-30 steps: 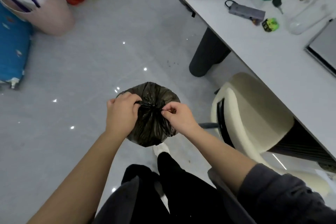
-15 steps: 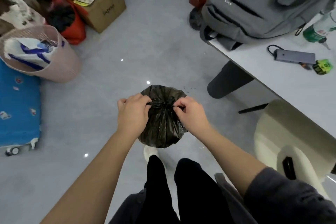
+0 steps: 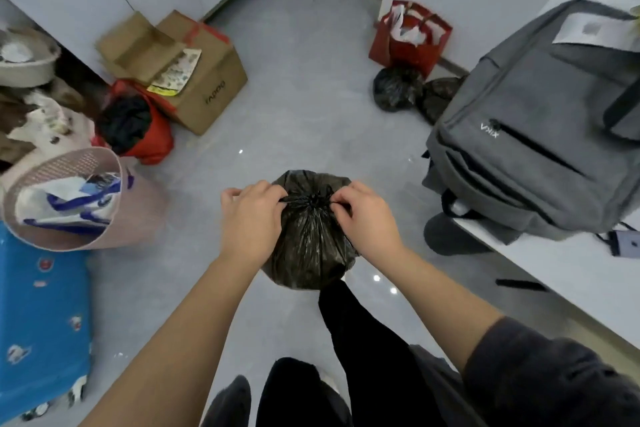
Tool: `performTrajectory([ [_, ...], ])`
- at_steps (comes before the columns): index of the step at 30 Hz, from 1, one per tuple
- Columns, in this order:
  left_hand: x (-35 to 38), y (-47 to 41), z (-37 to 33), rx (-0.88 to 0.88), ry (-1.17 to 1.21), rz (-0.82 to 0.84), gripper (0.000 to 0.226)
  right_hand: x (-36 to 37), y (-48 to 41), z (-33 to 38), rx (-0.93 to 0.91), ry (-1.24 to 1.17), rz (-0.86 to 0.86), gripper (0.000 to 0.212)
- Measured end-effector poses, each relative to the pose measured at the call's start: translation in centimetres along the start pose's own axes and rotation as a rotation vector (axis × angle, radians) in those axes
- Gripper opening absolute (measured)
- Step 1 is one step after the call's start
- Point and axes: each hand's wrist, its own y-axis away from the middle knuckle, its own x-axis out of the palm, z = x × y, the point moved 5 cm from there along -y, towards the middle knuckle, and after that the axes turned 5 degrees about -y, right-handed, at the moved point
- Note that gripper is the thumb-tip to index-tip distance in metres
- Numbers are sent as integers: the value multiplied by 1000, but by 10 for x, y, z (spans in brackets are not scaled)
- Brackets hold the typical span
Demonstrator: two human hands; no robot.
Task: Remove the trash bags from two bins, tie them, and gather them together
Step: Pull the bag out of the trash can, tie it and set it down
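A full black trash bag [image 3: 311,246] hangs in front of me above the grey floor, its mouth gathered into a knot at the top. My left hand [image 3: 251,222] pinches the twisted plastic on the left of the knot. My right hand [image 3: 367,218] pinches the end on the right side. Two more black trash bags [image 3: 396,88] lie on the floor far right, next to a red paper bag [image 3: 412,38] by the wall.
A pink basket [image 3: 138,215] with a white and blue bag stands at left beside a blue suitcase [image 3: 41,315]. A cardboard box [image 3: 207,87] and a red bag [image 3: 156,135] sit behind. At right, a grey backpack [image 3: 540,135] lies on a white desk [image 3: 571,274].
The view has tilted up and forward, so the far wall, the red paper bag and two black bags came into sight. Both hands keep hold of the bag's knot ends.
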Motion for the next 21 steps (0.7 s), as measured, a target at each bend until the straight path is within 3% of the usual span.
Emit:
performTrajectory([
  [11, -8, -235, -11, 113, 48, 17, 15, -60, -212, 1, 40, 2, -127, 7],
  [21, 27, -440, -59, 374, 142, 248, 16, -104, -365, -52, 261, -22, -280, 10],
])
